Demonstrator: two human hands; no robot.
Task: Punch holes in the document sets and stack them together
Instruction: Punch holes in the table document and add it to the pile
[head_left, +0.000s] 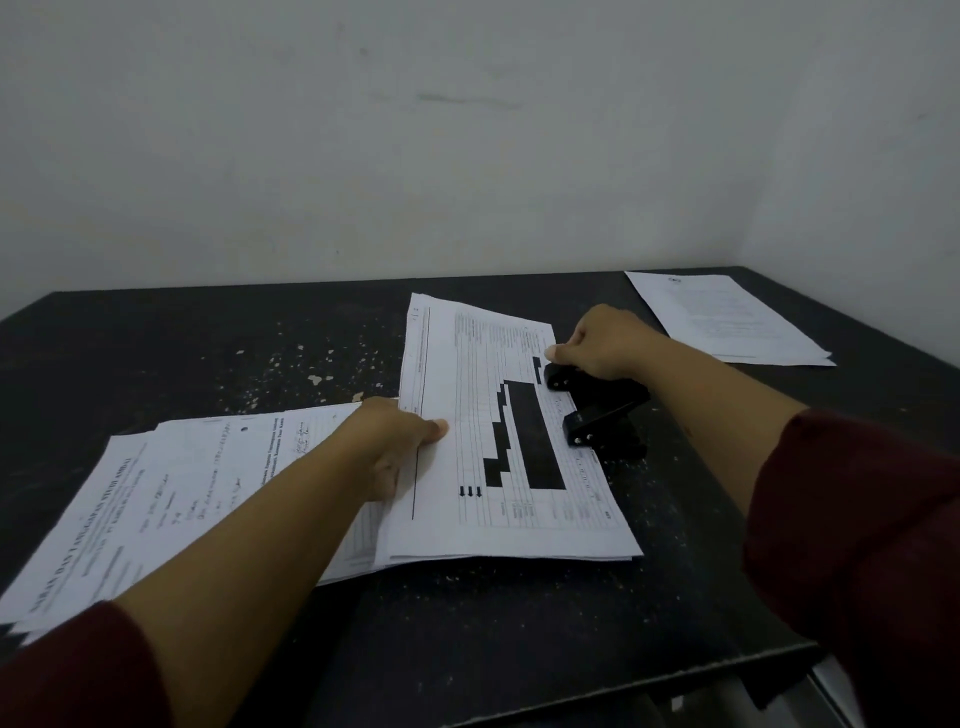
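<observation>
1. On the dark table (156, 353), mid-right, lies the document set (498, 447), its long axis running away from the person and its right edge inside the hole punch (597, 410).
2. Left hand (400, 441) pinches the set's left edge; if that grip slackens, the sheets may skew and the holes land crooked.
3. Right hand (602, 343), fingers curled, presses the punch lever; an off-centre push could tip it.

I see matt white paper document sets (498, 447), a black glossy hole punch (602, 410), and a dark, chipped, rough tabletop (208, 353).

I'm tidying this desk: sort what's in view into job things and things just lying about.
In the job:
- hole punch, under the right hand
- papers being punched, held by the left hand
- left pile
- far-right pile

Just there:
- table
- wall
</observation>
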